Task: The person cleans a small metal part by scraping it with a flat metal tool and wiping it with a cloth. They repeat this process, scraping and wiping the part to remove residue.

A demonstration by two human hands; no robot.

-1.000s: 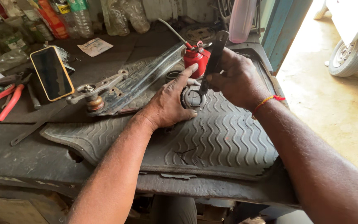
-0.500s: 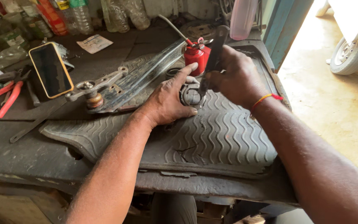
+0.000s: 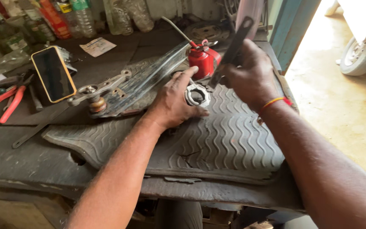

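I see my left hand (image 3: 172, 104) clamped on one metal ring (image 3: 197, 95), which sits on the ribbed rubber mat (image 3: 229, 140); my right hand (image 3: 250, 76) is closed around one dark flat bar (image 3: 234, 46), tilted; one red oil can (image 3: 201, 59) stands just behind.

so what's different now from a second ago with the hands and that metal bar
The right hand has tilted the flat metal bar so its top leans right, and its lower tip has lifted off the ring-shaped metal part. The left hand has kept its grip on that part against the ribbed rubber mat, and the part shows more fully. The red oil can, the phone and the pliers have stayed put.
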